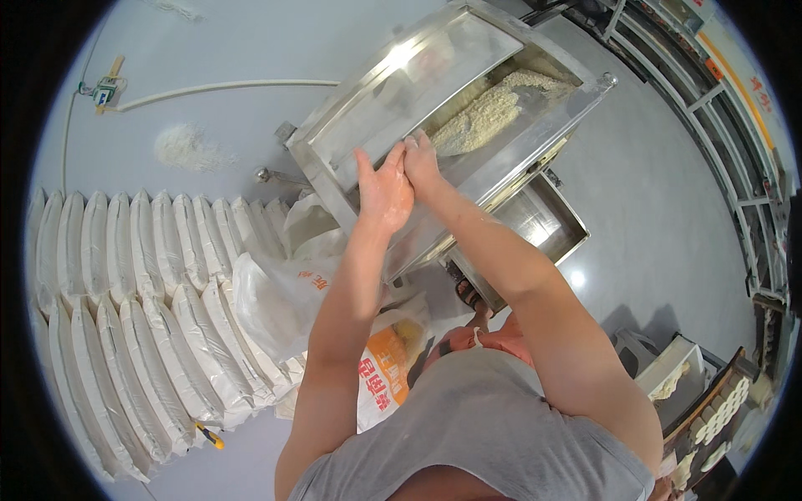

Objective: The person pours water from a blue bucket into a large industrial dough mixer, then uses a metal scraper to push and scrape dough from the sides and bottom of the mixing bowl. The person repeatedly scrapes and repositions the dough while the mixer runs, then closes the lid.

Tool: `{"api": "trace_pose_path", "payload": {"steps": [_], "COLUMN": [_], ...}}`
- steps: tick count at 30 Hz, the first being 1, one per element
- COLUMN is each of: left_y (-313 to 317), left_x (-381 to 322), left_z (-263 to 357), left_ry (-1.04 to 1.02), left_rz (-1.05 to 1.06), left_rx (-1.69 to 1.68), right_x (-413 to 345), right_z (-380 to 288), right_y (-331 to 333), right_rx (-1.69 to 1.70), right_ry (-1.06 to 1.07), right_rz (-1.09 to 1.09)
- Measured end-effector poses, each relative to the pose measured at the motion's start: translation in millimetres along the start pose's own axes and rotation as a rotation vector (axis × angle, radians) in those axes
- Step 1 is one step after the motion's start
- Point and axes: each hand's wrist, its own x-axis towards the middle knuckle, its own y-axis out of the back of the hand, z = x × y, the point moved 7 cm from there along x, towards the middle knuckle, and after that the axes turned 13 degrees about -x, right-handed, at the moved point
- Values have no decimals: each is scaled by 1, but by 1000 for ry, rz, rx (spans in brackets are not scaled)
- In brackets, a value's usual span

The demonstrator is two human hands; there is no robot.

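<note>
My left hand [387,193] and my right hand [422,165] meet above the opening of a stainless-steel dough mixer [457,191]. Thumb and fingers of the left hand are spread, with nothing seen in its palm. The right hand is curled, its fingers touching the left index finger; whether they pinch anything is hidden. White powder dusts the right fingers. Just beyond the hands lies the metal lid [401,94], covering the far part of the opening. Pale, crumbly flour dough [479,119] is heaped inside the mixer, right of my hands.
Stacked white sacks [150,250] fill the left side, with a yellow-handled cutter [210,435] by them. A printed sack [382,376] stands near my legs. Spilled white powder [188,149] marks the floor. A metal tray [532,225] juts below the mixer. Dough pieces [723,407] lie at lower right.
</note>
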Motion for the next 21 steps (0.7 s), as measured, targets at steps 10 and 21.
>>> {"api": "trace_pose_path", "payload": {"steps": [10, 21], "left_y": [28, 6], "left_x": [12, 9], "left_z": [-5, 11], "left_ry": [-113, -231], "left_rz": [226, -4], "left_rx": [174, 305], "right_x": [-57, -12], "right_z": [11, -8], "right_y": [-20, -19], "right_rx": [370, 831], "right_ry": [-254, -411], "right_rz": [-91, -526]}}
